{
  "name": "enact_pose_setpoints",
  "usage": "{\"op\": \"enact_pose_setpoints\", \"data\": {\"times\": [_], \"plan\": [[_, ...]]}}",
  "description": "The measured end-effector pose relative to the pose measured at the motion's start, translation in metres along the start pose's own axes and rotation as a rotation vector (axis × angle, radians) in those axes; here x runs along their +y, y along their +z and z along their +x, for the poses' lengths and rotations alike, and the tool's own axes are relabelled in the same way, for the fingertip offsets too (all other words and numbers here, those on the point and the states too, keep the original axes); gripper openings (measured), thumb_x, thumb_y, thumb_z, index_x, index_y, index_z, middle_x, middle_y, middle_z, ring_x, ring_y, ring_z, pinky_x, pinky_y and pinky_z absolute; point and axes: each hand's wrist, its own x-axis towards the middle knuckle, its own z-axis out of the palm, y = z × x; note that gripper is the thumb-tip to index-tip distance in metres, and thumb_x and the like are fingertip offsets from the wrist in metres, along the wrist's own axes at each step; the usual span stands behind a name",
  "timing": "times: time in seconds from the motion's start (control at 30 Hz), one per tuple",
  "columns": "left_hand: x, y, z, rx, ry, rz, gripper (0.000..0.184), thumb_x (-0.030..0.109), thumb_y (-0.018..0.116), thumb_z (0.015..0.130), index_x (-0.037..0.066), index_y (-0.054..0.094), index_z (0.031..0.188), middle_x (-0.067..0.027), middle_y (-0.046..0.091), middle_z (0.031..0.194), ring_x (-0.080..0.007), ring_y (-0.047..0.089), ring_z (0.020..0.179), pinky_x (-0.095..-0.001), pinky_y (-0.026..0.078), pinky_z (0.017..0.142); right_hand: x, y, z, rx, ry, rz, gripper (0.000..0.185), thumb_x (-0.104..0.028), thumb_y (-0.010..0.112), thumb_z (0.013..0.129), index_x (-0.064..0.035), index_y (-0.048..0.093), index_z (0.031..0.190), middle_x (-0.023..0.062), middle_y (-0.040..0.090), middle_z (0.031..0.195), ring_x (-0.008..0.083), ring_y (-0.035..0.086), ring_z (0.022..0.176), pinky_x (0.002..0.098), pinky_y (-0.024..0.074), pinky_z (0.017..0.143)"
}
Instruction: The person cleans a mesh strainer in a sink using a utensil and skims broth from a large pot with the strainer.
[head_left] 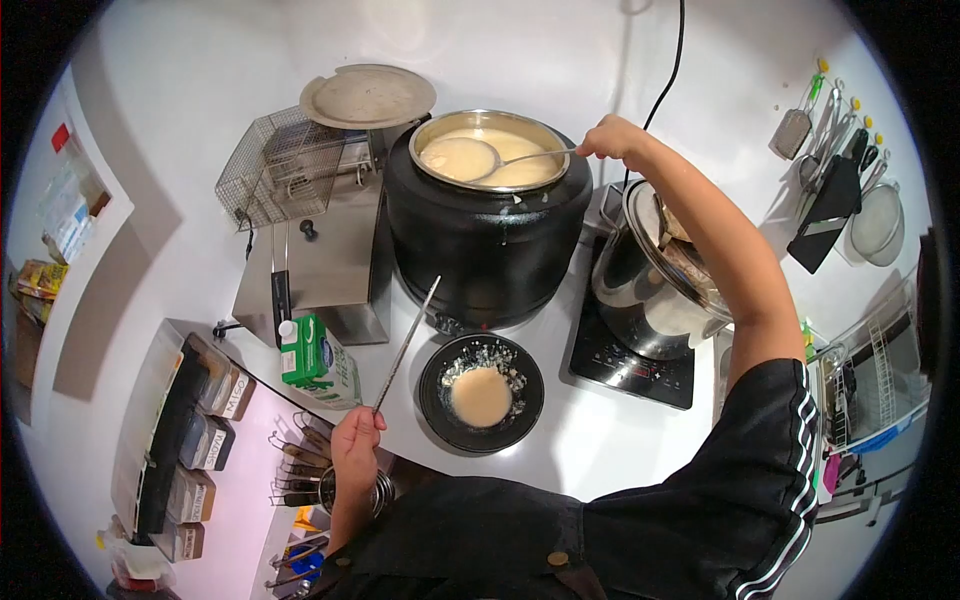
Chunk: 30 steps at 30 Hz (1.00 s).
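My right hand [612,140] is closed around the handle end of a large metal ladle [535,156]. The ladle's round bowl lies in the pale, creamy broth [487,140] of a black soup kettle [490,235]. In my closed left hand [357,437] are long, thin chopsticks [408,340], pointing up and away; I cannot tell one stick from two. Between my arms on the counter sits a black bowl [432,408] with light-brown liquid and whitish bits around its inner wall. A green-and-white carton [318,365] stands left of the chopsticks.
Right of the kettle, a steel pot [650,290] sits on a black induction cooker [632,372]. A steel fryer [325,265] with a wire basket [278,165] and round lid [368,97] stands left. Labelled containers [205,440] line the lower left; utensils [830,140] hang at right.
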Motion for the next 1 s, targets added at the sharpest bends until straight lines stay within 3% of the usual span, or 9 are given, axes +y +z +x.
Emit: {"op": "enact_pose_setpoints", "data": {"times": [0.13,0.5,0.6,0.67,0.73,0.83,0.87,0.9,1.0], "plan": [[0.003,0.001,0.001,-0.01,-0.008,-0.014,0.03,0.025,0.041,0.09,0.002,0.049,0.072,0.0089,0.027,0.052,-0.0012,0.022,0.047,-0.0187,0.016,0.044,0.005,0.003,0.004,-0.005,-0.004,0.006,0.026,-0.019,0.066,0.061,0.0047,0.062,0.073,0.0129,0.055,0.067,0.0215,0.049,0.065,0.034,0.0391,0.066],[-0.002,-0.004,0.001,-0.001,-0.003,-0.039,0.029,0.025,0.042,0.09,0.002,0.049,0.072,0.0088,0.027,0.053,-0.0013,0.022,0.048,-0.0188,0.016,0.044,0.001,0.0,-0.003,-0.019,0.012,-0.028,0.027,-0.023,0.068,0.062,0.0028,0.06,0.068,0.0089,0.051,0.062,0.0146,0.038,0.051,0.0292,0.0297,0.045],[0.002,-0.007,0.002,0.03,-0.028,0.002,0.029,0.024,0.041,0.09,0.003,0.05,0.071,0.0079,0.029,0.053,-0.0018,0.024,0.048,-0.0188,0.018,0.045,0.0,-0.004,-0.005,-0.038,0.039,-0.07,0.031,-0.021,0.068,0.062,0.0053,0.062,0.077,0.0148,0.057,0.076,0.0231,0.05,0.068,0.0343,0.0398,0.06],[0.013,-0.012,0.01,0.053,-0.053,0.043,0.029,0.022,0.041,0.09,0.003,0.05,0.07,0.0068,0.031,0.052,-0.0024,0.027,0.048,-0.0189,0.02,0.045,0.005,-0.006,-0.001,-0.027,0.044,-0.069,0.03,-0.022,0.068,0.063,0.0039,0.062,0.077,0.0143,0.057,0.074,0.0227,0.05,0.067,0.0342,0.0398,0.06],[0.034,-0.018,0.03,0.156,0.462,0.504,0.026,0.019,0.042,0.089,0.002,0.05,0.071,0.0026,0.037,0.052,-0.0058,0.034,0.049,-0.0204,0.026,0.047,0.01,-0.009,0.0,-0.024,0.047,-0.08,0.029,-0.023,0.067,0.063,0.0026,0.063,0.076,0.0138,0.057,0.073,0.0222,0.049,0.066,0.0341,0.0399,0.059],[0.114,-0.014,0.055,0.196,0.431,0.883,0.02,0.014,0.044,0.085,0.002,0.052,0.072,-0.0057,0.044,0.055,-0.0125,0.041,0.047,-0.0265,0.034,0.047,0.005,-0.015,-0.005,-0.041,0.005,-0.154,0.026,-0.024,0.066,0.065,-0.0005,0.064,0.074,0.0122,0.056,0.07,0.021,0.05,0.064,0.0337,0.0402,0.058],[0.123,-0.01,0.078,0.232,0.736,0.828,0.019,0.015,0.043,0.084,0.004,0.052,0.072,-0.0092,0.049,0.056,-0.0196,0.049,0.048,-0.0315,0.037,0.047,0.004,-0.015,-0.008,-0.031,-0.017,-0.146,0.025,-0.023,0.066,0.064,0.0004,0.062,0.07,0.0095,0.053,0.065,0.0182,0.044,0.058,0.0315,0.0353,0.052],[0.142,-0.004,0.094,0.256,0.687,1.007,0.018,0.018,0.044,0.083,0.006,0.053,0.072,-0.011,0.054,0.061,-0.028,0.054,0.055,-0.0359,0.039,0.049,0.004,-0.015,-0.01,-0.021,-0.038,-0.136,0.025,-0.023,0.066,0.063,0.0012,0.059,0.066,0.0068,0.049,0.06,0.0155,0.039,0.052,0.0293,0.0304,0.046],[0.179,0.021,0.145,0.225,0.813,1.288,0.02,0.025,0.045,0.082,0.009,0.055,0.074,-0.0115,0.057,0.067,-0.0329,0.053,0.061,-0.0395,0.041,0.052,0.008,-0.015,-0.006,0.002,-0.013,-0.119,0.024,-0.023,0.066,0.063,0.0004,0.059,0.065,0.0064,0.049,0.059,0.016,0.04,0.053,0.0294,0.0311,0.046]]}}
